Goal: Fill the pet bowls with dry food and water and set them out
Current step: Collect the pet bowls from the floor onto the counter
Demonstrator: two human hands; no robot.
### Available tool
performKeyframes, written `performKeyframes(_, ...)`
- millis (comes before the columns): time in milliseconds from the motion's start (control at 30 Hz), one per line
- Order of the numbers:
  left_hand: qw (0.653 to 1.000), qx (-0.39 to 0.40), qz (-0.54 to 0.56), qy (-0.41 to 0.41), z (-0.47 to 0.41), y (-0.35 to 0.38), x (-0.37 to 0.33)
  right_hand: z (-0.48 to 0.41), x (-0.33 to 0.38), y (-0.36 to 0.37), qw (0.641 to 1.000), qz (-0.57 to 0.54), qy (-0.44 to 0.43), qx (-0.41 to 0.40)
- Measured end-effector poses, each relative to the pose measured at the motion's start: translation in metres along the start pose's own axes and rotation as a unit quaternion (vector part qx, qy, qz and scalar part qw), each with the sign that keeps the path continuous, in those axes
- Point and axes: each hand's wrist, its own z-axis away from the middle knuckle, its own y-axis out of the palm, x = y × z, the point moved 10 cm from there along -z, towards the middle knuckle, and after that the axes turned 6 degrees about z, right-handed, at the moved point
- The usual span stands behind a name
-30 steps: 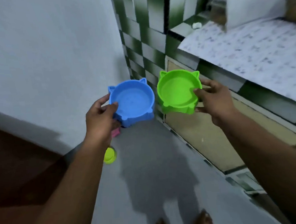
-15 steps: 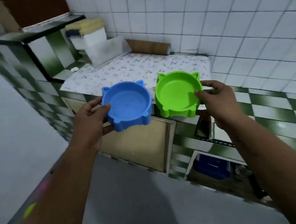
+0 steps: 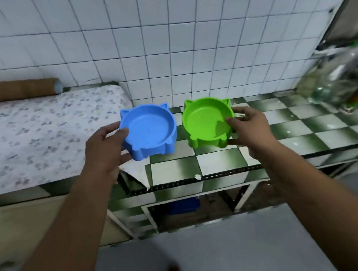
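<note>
A blue cat-eared pet bowl [image 3: 150, 129] is held by its left rim in my left hand [image 3: 106, 149], thumb over the edge and fingers underneath. Beside it, a green cat-eared bowl [image 3: 206, 121] of the same shape is gripped at its right rim by my right hand [image 3: 251, 126]. Both bowls are empty and roughly level. They hang over the green-and-white checkered counter [image 3: 217, 166], close to its surface; whether either touches it I cannot tell.
A floral cloth [image 3: 37, 135] covers the counter's left part, with a brown roll [image 3: 20, 89] at the wall. Clear bottles and jars [image 3: 336, 83] crowd the far right. Below the counter is an open shelf with a blue box [image 3: 184, 205]. White wall tiles rise behind.
My view has swung right from the floor and wall to face the counter. Both hands carried the bowls along and now hold them over the checkered tiles.
</note>
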Motion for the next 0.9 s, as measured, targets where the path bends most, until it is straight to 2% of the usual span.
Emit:
performKeyframes(333,0.992,0.102,-0.044,-0.066,-0.087,0.178,0.081,-0.081,-0.051,-0.117,0.987,0.019,0.067,-0.147)
performKeyframes(533,0.987,0.118,-0.070,-0.085,-0.118,0.255,0.118,-0.137,-0.079,-0.163,0.976,0.037,0.102,-0.188)
performKeyframes(667,0.989,0.097,-0.073,-0.084,-0.144,0.295,0.144,-0.194,-0.097,-0.189,0.976,0.034,0.105,-0.185)
performKeyframes(900,0.993,-0.007,-0.064,-0.101,-0.172,0.342,0.210,-0.312,-0.130,-0.220,0.983,0.061,0.126,-0.121)
